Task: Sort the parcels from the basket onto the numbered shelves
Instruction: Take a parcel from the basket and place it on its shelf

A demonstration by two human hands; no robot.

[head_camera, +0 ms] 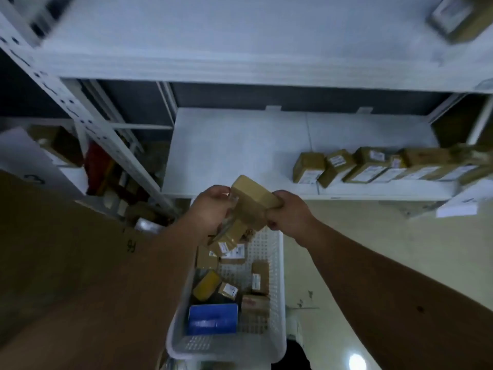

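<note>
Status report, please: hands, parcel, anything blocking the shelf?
Both hands, left and right, grip one brown parcel above the basket. Lower shelf ahead: boxes on right, nothing blocking.

Both hands (250,212) grip a brown parcel (249,202) above the basket (277,276).

I have one view only: a wide-angle camera worn on the head, aimed forward and steeply down. Both forearms enter from the bottom edge, and the hands (248,209) sit close, near frame centre. Directly below is the basket (277,263); ahead, the lower shelf (240,145) runs across mid-frame, with the upper shelf (240,28) above it. Frame edges are curved and blurred.
</note>
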